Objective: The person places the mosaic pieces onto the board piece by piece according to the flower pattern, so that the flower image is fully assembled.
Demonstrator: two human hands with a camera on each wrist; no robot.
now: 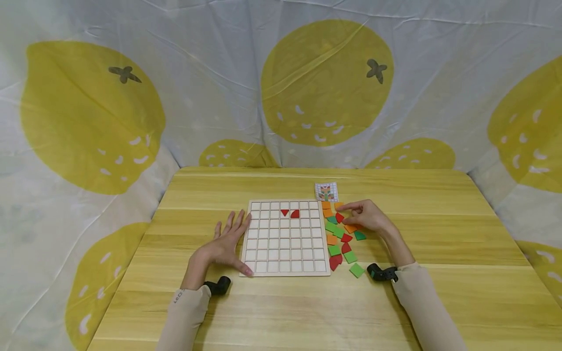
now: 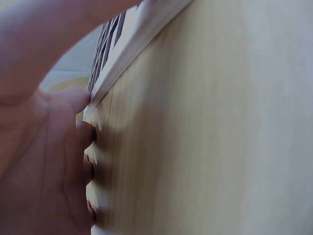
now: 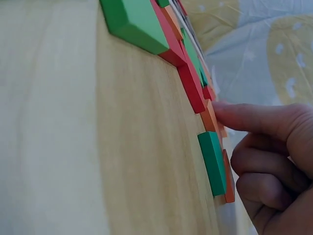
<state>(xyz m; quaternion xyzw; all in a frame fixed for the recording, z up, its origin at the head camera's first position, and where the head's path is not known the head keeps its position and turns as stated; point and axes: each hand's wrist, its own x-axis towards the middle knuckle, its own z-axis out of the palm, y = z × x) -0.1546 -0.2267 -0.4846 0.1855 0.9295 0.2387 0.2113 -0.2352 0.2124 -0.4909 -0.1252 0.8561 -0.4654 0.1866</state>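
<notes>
My left hand [image 1: 225, 246] is spread along the left side of a wooden grid board [image 1: 263, 274], its thumb on the near left corner and its fingertips at the far left edge. A red triangle tile [image 1: 285, 212] and a red quarter-circle tile [image 1: 295, 214] sit in the board's upper cells. My right hand [image 1: 369, 215] is over the loose tiles to the right, index finger and thumb either side of a red tile [image 1: 340, 218]; I cannot tell whether they pinch it. Its other fingers are curled in. A dark green tile [image 3: 212, 164] lies below that hand.
A small printed pattern card [image 1: 327, 192] lies beyond the board's far right corner. Several green, orange and red tiles spread along the right edge, with a green square tile [image 1: 357, 270] nearest me. A lemon-print cloth [image 1: 329, 83] hangs behind the wooden table [image 1: 298, 312].
</notes>
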